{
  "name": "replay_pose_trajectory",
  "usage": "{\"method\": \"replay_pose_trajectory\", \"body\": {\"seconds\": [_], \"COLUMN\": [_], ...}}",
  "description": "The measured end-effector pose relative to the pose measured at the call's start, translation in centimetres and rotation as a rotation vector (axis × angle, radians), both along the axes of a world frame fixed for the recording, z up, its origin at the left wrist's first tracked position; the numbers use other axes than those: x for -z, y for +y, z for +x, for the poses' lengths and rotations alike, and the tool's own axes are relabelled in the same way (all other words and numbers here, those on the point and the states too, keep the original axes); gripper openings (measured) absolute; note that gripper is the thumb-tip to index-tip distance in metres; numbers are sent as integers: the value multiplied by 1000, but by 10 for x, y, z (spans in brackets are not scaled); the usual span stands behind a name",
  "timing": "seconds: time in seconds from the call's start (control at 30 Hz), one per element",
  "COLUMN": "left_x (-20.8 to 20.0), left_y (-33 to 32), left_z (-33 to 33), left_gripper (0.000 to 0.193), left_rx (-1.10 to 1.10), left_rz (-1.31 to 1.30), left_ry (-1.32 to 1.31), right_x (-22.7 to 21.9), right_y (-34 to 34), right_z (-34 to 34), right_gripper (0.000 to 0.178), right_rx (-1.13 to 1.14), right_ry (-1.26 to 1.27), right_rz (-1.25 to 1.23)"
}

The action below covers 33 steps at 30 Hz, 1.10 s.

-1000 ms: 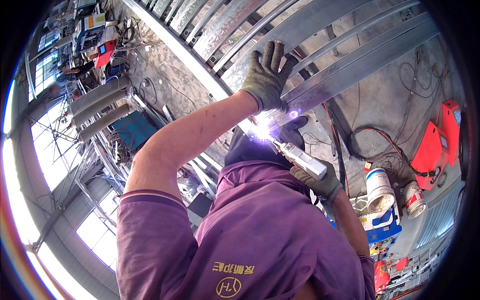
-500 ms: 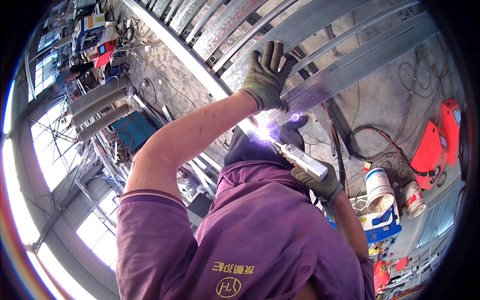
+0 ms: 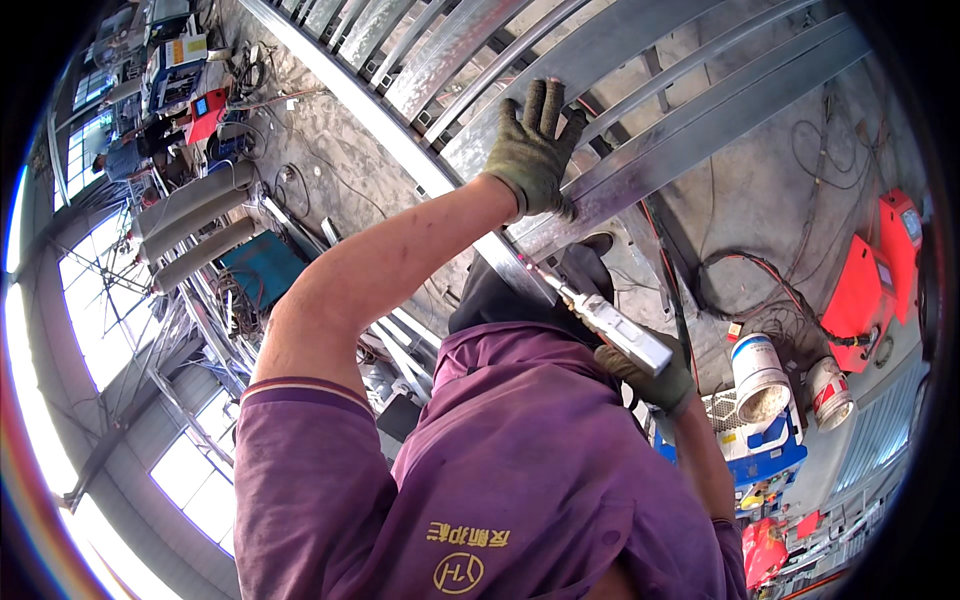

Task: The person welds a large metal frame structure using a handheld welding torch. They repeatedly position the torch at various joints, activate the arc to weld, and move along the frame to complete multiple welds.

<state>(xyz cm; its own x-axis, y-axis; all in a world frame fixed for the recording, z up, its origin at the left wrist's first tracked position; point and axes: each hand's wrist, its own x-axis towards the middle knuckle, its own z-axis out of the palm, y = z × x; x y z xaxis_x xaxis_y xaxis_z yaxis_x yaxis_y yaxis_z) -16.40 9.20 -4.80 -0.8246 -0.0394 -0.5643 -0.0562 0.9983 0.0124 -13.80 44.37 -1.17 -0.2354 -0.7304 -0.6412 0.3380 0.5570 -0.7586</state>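
Observation:
My left hand (image 3: 535, 160), in a dark olive work glove, lies with fingers spread on the flat metal slats (image 3: 690, 145) of a silvery frame, close to its long edge rail (image 3: 345, 100). In my right hand (image 3: 662, 382), gloved alike, is a pale, boxy welding gun (image 3: 622, 332). Its thin nozzle points up and left to the rail's near end, where a small pinkish glow shows. Whether the tip touches the metal I cannot tell. The gun partly hides my right fingers.
Red box-shaped machines (image 3: 862, 300) and two stained buckets (image 3: 760, 380) stand at the right. Black cables (image 3: 770, 275) loop over the concrete floor. A teal box (image 3: 263, 268) and grey cylinders (image 3: 200, 190) are at the left, with a person (image 3: 122, 158) beyond.
The bright arc and sparks at the nozzle tip are gone. My right hand and the welding gun have shifted slightly right and down. My left hand stays on the slats.

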Motion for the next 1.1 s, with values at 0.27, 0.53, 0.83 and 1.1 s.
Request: {"method": "replay_pose_trajectory", "body": {"seconds": [0.27, 0.53, 0.83, 1.1], "left_x": [-6, -6, -11, -9], "left_y": [0, -3, -7, -7], "left_z": [4, 10, 14, 14], "left_gripper": [134, 137, 139, 139], "left_rx": [-2, -4, 1, 3], "left_rz": [-14, -10, -2, -16], "left_ry": [2, 23, 30, 37], "right_x": [5, -11, -10, -4], "right_y": [5, -18, -21, -19], "right_z": [7, 16, 32, 41], "right_gripper": [47, 43, 42, 48], "right_rx": [117, 154, 52, 23], "right_ry": [125, 109, 100, 114], "right_rz": [-105, -102, -73, -8]}}
